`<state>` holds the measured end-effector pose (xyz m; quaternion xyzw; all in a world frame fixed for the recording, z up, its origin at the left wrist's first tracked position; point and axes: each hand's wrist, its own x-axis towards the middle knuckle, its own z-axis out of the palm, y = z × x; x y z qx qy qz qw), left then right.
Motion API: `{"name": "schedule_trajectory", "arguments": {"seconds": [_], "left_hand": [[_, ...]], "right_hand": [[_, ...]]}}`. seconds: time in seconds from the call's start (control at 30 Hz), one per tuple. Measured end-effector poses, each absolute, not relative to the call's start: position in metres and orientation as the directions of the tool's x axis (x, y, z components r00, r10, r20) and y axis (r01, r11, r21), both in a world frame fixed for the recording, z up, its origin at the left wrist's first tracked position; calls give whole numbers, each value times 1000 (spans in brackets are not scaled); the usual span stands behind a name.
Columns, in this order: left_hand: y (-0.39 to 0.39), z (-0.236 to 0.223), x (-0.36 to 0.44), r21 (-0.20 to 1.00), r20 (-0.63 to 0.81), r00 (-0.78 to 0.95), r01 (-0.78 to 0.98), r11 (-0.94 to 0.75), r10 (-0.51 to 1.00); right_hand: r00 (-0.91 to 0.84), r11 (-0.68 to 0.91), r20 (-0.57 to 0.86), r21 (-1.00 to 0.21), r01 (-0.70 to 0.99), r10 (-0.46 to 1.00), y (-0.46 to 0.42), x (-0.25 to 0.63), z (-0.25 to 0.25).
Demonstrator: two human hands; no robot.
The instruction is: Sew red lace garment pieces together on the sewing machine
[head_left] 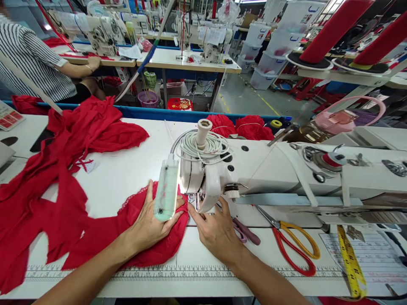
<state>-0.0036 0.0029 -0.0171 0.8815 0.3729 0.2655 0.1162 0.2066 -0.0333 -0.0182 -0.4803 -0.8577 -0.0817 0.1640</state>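
Observation:
A red cloth piece (165, 250) with a lacy edge lies on the white table, its right edge at the presser foot (193, 198) of a white sewing machine (254, 165). My left hand (149, 220) rests on this cloth with fingers spread; a lit, pale green lamp (166, 188) hides part of them. Beside the foot is my right hand (216, 228), its thumb reaching toward the cloth's edge and set apart from the forefinger. The machine head partly covers those fingers. Purple-handled snips (246, 232) lie just right of this hand.
More red cloth (63, 182) is heaped on the left. Scissors (295, 245) with red and yellow handles and a yellow tape measure (351, 262) lie at right. Red bundles (237, 126) sit behind the machine. A person in a striped shirt (32, 59) sits at the far left.

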Motion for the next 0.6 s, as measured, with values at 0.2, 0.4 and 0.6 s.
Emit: {"name": "schedule_trajectory", "arguments": {"seconds": [0.2, 0.4, 0.6], "left_hand": [[3, -15, -4, 362, 388, 594, 605, -709, 705], [2, 0, -1, 135, 343, 689, 637, -759, 638], [0, 8, -2, 172, 268, 729, 608, -776, 630]], "right_hand": [[-478, 517, 366, -10, 856, 798, -33, 208, -21], [-425, 507, 378, -146, 850, 822, -27, 211, -18], [-430, 505, 352, -155, 849, 831, -24, 208, -16]]}}
